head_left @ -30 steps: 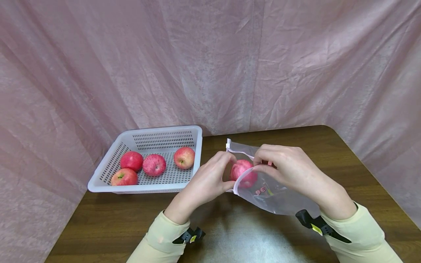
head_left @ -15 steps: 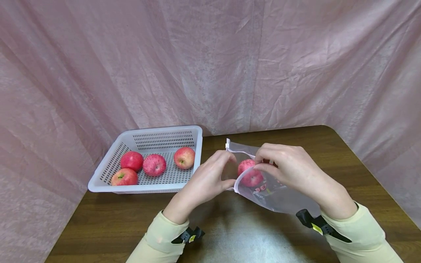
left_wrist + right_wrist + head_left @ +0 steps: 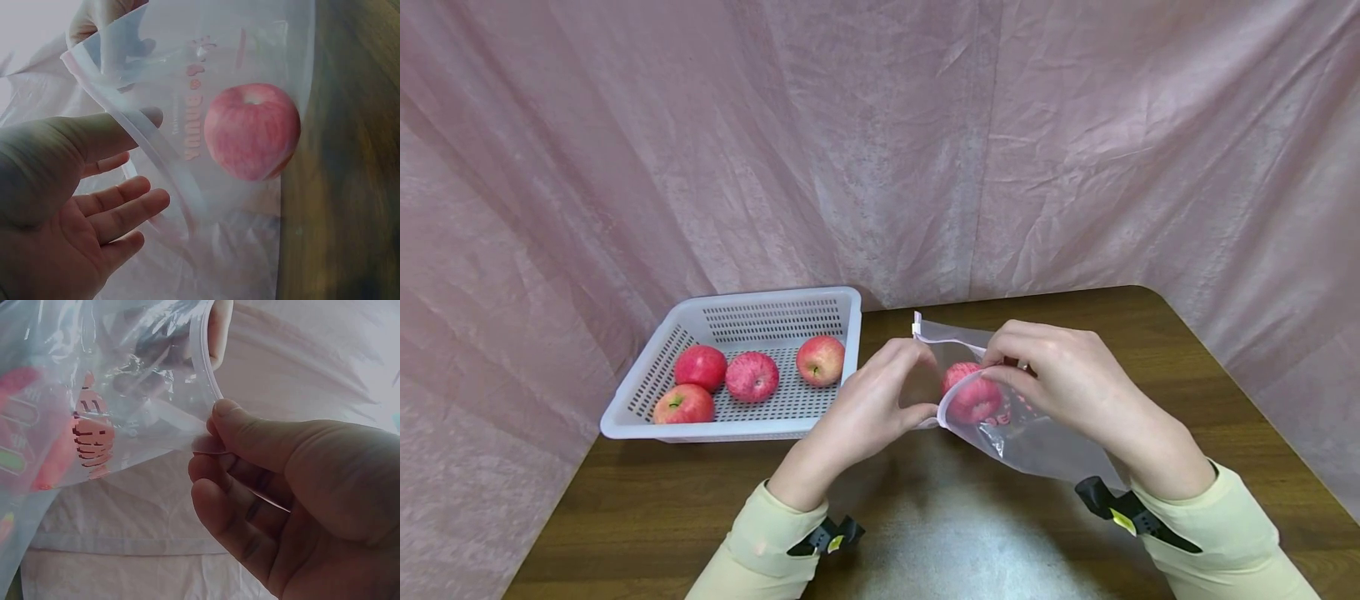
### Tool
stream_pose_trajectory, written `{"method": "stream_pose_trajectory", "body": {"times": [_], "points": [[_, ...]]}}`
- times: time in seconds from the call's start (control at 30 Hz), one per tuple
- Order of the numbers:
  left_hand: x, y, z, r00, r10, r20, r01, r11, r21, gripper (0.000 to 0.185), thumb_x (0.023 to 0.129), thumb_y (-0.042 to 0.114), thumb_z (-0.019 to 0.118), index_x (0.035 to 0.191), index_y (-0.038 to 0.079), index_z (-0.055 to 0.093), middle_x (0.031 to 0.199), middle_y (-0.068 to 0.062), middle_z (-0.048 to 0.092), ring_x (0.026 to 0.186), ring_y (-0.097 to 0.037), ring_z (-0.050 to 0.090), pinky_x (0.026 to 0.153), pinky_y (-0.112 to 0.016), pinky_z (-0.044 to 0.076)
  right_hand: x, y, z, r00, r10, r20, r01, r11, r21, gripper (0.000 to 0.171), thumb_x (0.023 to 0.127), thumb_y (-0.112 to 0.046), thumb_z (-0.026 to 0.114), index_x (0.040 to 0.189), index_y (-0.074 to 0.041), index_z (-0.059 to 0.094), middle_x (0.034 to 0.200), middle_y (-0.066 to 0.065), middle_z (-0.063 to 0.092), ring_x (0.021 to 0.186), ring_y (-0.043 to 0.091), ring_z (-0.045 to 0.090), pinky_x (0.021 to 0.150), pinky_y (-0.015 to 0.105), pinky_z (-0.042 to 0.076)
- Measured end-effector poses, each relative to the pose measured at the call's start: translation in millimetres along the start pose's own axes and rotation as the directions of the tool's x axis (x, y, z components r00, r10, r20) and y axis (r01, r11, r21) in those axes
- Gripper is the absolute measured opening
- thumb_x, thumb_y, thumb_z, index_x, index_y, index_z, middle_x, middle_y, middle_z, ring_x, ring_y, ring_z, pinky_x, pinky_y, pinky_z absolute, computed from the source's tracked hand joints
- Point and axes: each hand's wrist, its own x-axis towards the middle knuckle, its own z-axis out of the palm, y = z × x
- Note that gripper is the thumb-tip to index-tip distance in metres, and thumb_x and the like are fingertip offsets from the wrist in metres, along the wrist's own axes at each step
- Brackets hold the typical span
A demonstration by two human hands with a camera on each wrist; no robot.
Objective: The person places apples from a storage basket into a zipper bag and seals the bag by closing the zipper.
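A clear zip bag [image 3: 1037,446] lies tilted over the brown table, its mouth facing left. A red apple [image 3: 973,400] sits inside it just past the rim, and the left wrist view shows that apple [image 3: 253,131] through the film. My right hand [image 3: 1060,375] pinches the bag's upper rim between thumb and fingers; the right wrist view shows this hand [image 3: 281,481] on the bag [image 3: 125,394]. My left hand [image 3: 880,400] is at the mouth. Its thumb rests against the zip rim [image 3: 162,156] while its fingers [image 3: 125,206] lie relaxed, off the bag.
A white slotted basket [image 3: 730,429] stands at the left of the table [image 3: 1150,333] with several red apples [image 3: 751,375] in it. A pink cloth backdrop [image 3: 880,150] hangs close behind and beside the table. Black straps show at both wrists.
The apple has gone from the bag's mouth deeper inside. My left hand has drawn back slightly from it, and the bag's mouth has risen a little.
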Motion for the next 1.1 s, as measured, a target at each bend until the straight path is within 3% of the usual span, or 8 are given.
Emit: {"method": "stream_pose_trajectory", "body": {"times": [0.77,1.1], "points": [[-1.5,0.0,-9.0,0.995,0.057,-0.078,-0.058,0.998,-0.018,0.039,0.098,0.017,0.087,0.132,0.011,0.068,0.138,-0.001,0.066,0.127,-0.016,0.062,0.106,-0.040,0.055,0.4,-0.6,-1.6,0.999,0.041,-0.020,-0.041,0.999,-0.014,0.027,0.084,-0.017,0.097,0.091,-0.028,0.074,0.093,-0.020,0.070,0.073,-0.002,0.059,0.061,0.032,0.051],[-5.6,-2.4,-21.8,0.996,0.045,-0.081,-0.042,0.998,0.042,0.042,0.099,0.017,0.086,0.137,0.011,0.069,0.137,-0.003,0.067,0.133,-0.019,0.061,0.114,-0.040,0.051,-0.2,-0.7,-3.0,0.998,0.063,-0.010,-0.063,0.998,-0.013,0.027,0.085,-0.016,0.097,0.093,-0.028,0.074,0.094,-0.020,0.070,0.073,-0.001,0.060,0.062,0.033,0.051]]}}
